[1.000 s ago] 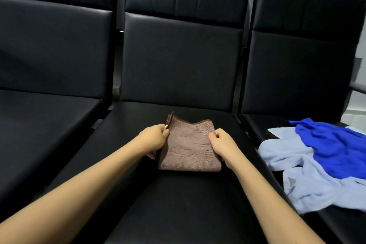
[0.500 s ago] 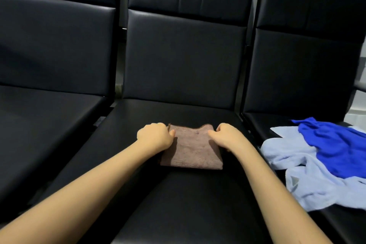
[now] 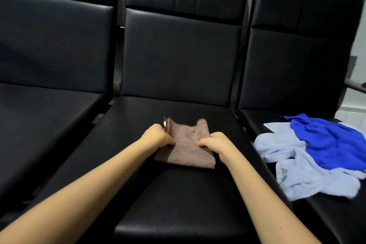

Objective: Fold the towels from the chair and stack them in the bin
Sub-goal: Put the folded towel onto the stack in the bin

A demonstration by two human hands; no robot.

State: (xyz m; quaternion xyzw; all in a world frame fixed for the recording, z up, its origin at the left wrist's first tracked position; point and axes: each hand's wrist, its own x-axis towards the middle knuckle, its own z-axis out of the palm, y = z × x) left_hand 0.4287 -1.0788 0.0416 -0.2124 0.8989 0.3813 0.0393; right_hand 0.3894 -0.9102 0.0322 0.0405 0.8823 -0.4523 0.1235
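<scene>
A small brown towel [image 3: 187, 144], folded into a rough square, lies on the seat of the middle black chair [image 3: 178, 194]. My left hand [image 3: 157, 134] grips its left side with curled fingers, and my right hand [image 3: 214, 141] grips its right side the same way. The towel's far edge stands up slightly between the hands, with a small white tag at its far left corner. On the right chair's seat lie a crumpled light blue towel [image 3: 301, 170] and a bright blue towel [image 3: 332, 142] on top of it. No bin is in view.
Three black padded chairs stand side by side; the left chair [image 3: 43, 117] has a bare seat. A metal armrest [image 3: 354, 86] juts out at the far right, with a pale wall behind.
Both hands have shifted on the brown towel; its far edge, pressed low half a second ago, now stands up again and shows the tag at the left corner.
</scene>
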